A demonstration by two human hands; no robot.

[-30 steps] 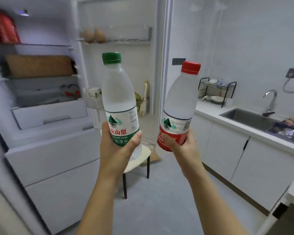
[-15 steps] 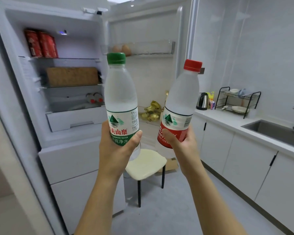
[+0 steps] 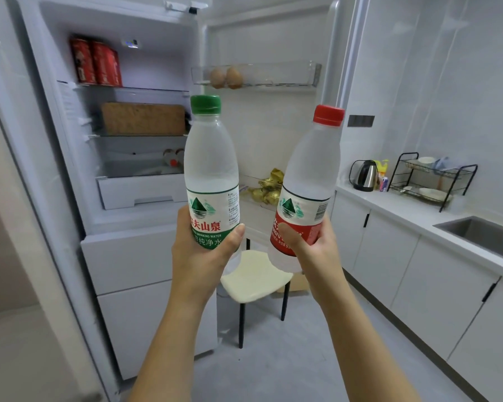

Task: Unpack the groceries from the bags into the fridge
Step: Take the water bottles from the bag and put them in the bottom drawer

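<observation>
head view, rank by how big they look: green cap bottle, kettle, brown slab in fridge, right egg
1. green cap bottle, though it is nearest the camera, so its true rank is unsure
2. brown slab
3. kettle
4. right egg

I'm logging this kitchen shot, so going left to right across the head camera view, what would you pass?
Red cans → green-capped water bottle → red-capped water bottle → electric kettle → dish rack → sink

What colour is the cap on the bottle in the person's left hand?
Green cap; the head view shows it best.
</observation>
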